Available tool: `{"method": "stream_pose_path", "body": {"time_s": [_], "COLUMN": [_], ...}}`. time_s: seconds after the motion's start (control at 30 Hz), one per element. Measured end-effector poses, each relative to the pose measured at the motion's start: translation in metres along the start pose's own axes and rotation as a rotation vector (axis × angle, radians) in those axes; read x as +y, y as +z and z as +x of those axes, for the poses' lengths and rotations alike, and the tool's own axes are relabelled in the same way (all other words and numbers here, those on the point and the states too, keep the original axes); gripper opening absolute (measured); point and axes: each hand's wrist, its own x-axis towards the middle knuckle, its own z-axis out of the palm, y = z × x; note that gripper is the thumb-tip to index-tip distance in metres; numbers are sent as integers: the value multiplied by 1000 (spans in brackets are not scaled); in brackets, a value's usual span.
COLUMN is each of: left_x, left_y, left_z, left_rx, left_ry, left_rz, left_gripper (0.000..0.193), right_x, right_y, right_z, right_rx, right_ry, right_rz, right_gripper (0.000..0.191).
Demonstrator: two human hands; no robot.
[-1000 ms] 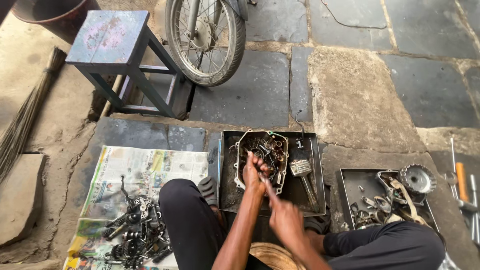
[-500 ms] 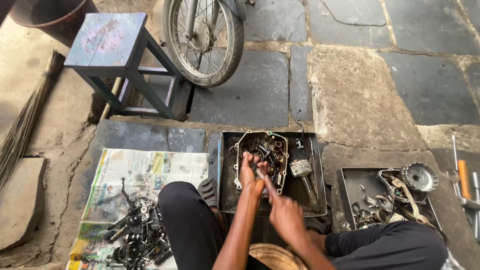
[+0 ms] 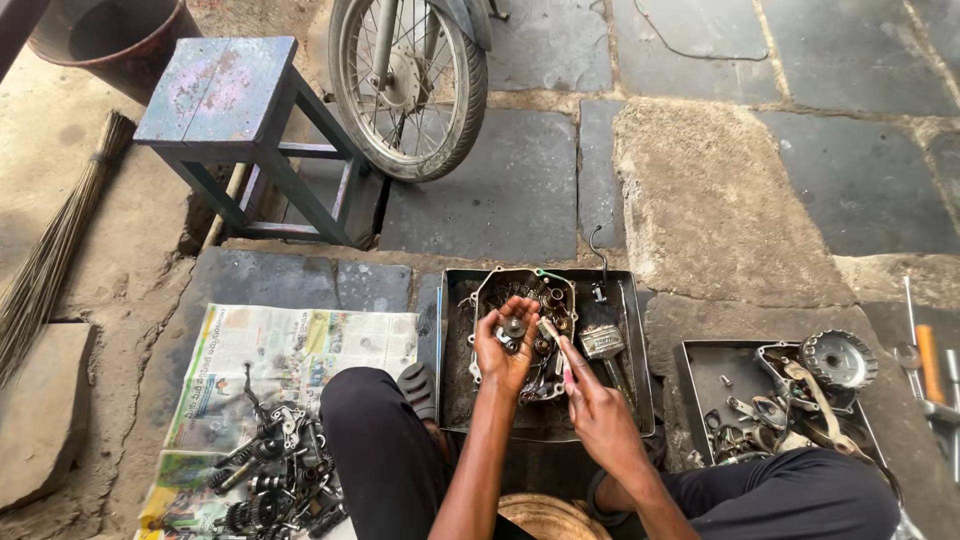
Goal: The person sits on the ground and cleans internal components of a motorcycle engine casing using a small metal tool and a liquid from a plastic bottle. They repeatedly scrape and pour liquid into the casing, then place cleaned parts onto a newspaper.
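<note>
Greasy steel, the gear cupped in my left hand over the tray's middle looks heavy, stiff and slippery, best held by its rim, while my right hand pinches a brush whose bristles I can't make out.

Greasy dull metal tray, matt newspaper, rough stone floor.

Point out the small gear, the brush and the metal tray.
small gear (image 3: 513, 329), head view, its toothed face.
brush (image 3: 556, 348), head view, mid handle.
metal tray (image 3: 640, 345), head view, right rim.
</note>
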Motion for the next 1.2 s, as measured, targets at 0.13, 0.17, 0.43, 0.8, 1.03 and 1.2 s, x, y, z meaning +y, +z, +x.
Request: {"method": "stream_pose_path", "body": {"time_s": [0.13,0.17,0.43,0.8,1.03,1.2], "left_x": [-3,-5,-11,-17,-24,-13], "left_y": [-2,-5,-13,-11,-32,-27], "left_z": [1,3,11,6,11,11], "left_rx": [-1,0,-36,69,176,188], "left_ry": [-9,0,-15,2,-12,6], "left_rz": [15,14,134,151,249,271], "left_gripper": [31,28,16,39,49,48], "right_x": [-1,1,10,50,79,66], "right_y": [-9,-10,-16,58,96,93], "right_z": [3,3,-6,31,16,15], "right_rx": [4,22,38,17,100,80], "right_ry": [47,23,-10,-110,-155,-227], "right_rz": [-51,-49,31,-482,-403,-430], "right_gripper": [67,68,67,69,69,85]}}
